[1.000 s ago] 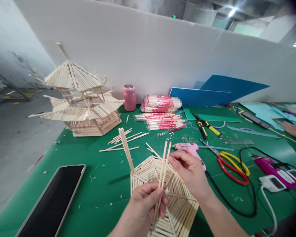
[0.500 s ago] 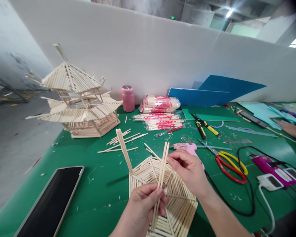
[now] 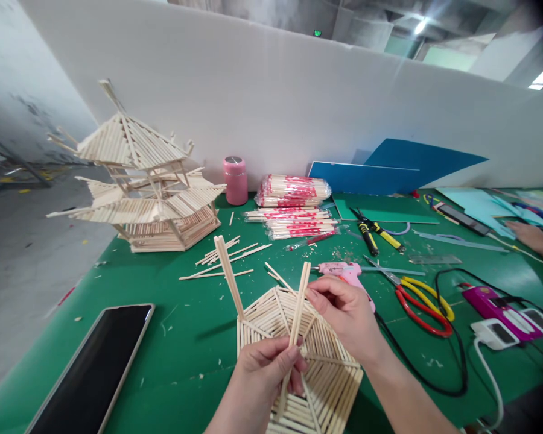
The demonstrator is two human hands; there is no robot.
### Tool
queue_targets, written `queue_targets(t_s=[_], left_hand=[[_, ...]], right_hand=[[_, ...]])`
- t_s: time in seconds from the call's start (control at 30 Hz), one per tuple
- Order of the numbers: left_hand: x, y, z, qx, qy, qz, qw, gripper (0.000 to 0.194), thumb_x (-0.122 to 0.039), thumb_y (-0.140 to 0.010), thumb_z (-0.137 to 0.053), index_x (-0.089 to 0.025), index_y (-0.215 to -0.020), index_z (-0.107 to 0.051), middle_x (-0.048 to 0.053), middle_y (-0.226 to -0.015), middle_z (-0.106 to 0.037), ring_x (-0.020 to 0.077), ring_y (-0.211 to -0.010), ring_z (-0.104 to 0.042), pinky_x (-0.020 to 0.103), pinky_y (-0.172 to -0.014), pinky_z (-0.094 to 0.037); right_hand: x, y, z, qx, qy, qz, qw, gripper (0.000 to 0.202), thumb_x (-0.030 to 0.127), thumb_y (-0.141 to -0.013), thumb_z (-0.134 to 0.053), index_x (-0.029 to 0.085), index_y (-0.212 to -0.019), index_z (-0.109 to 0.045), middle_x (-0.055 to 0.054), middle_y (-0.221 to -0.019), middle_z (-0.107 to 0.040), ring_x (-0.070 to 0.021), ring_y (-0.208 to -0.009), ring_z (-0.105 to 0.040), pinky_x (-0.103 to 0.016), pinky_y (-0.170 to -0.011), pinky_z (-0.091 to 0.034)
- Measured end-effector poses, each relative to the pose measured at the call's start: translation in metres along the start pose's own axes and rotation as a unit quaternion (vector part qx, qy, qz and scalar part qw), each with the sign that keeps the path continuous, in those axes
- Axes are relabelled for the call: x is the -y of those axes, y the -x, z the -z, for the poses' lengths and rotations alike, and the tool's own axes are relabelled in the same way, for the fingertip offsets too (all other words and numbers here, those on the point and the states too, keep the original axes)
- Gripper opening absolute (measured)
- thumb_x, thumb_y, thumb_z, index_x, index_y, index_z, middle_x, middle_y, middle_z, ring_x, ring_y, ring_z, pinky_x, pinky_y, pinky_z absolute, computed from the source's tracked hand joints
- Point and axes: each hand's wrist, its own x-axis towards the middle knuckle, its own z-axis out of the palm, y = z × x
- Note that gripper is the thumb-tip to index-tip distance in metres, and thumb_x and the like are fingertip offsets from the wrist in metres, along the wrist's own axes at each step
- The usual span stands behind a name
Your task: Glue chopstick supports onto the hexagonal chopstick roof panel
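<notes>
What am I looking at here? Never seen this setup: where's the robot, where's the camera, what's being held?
There's no robot: these are a person's two bare hands, seen by one camera worn on their head, looking forward and down. The left hand grips slim wooden sticks; the right hand has its fingertips at their upper part, though whether it pinches them is hard to tell. Below lies a many-sided stick panel on a green table.

Around it: a phone, a pagoda-like stick model, a pink bottle, wrapped stick bundles and a pink glue gun. Another person's hand shows at the right edge.
</notes>
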Motion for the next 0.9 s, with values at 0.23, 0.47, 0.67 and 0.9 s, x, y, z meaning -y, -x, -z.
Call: queue_targets(t_s=[0.23,0.47,0.67,0.9], left_hand=[[-0.0001,0.0051,-0.0037,-0.011,-0.048,-0.025,0.998,0.021,-0.028,-0.067,-0.063,-0.011,-0.055,-0.062,0.004,-0.053,-0.057,0.0091,-0.045,-0.044,0.021,-0.049,-0.031],[0.0009,0.0028,-0.0016,-0.026,-0.059,-0.025,0.998,0.02,-0.029,-0.067,-0.064,-0.011,-0.056,-0.062,0.004,-0.056,-0.059,0.0097,-0.046,-0.047,0.022,-0.049,-0.033],[0.003,0.0037,-0.002,-0.023,-0.067,-0.036,0.997,0.02,-0.028,-0.066,-0.065,-0.012,-0.056,-0.064,0.003,-0.052,-0.058,0.0098,-0.045,-0.047,0.022,-0.048,-0.035],[0.0022,0.0,0.0004,-0.027,-0.08,-0.045,0.995,0.017,-0.026,-0.065,-0.066,-0.011,-0.057,-0.064,0.003,-0.052,-0.058,0.0114,-0.043,-0.05,0.023,-0.045,-0.037]], right_hand=[[0.0007,0.0,-0.0004,0.003,-0.005,-0.022,1.0,0.013,0.028,-0.076,-0.054,0.018,-0.073,-0.061,-0.001,-0.065,-0.055,-0.0117,-0.057,-0.048,-0.024,-0.05,-0.039],[0.0001,0.0001,-0.0042,-0.003,-0.03,-0.047,0.998,0.014,0.029,-0.076,-0.054,0.017,-0.071,-0.059,0.0,-0.063,-0.054,-0.0107,-0.054,-0.047,-0.023,-0.049,-0.038],[-0.0005,0.0002,-0.0051,-0.012,-0.039,-0.062,0.997,0.014,0.029,-0.075,-0.055,0.017,-0.071,-0.059,0.0,-0.062,-0.056,-0.0107,-0.055,-0.048,-0.023,-0.05,-0.04],[-0.0017,0.0018,-0.0067,-0.021,-0.041,-0.072,0.996,0.014,0.029,-0.074,-0.056,0.017,-0.069,-0.059,0.001,-0.058,-0.053,-0.0097,-0.051,-0.045,-0.022,-0.046,-0.037]])
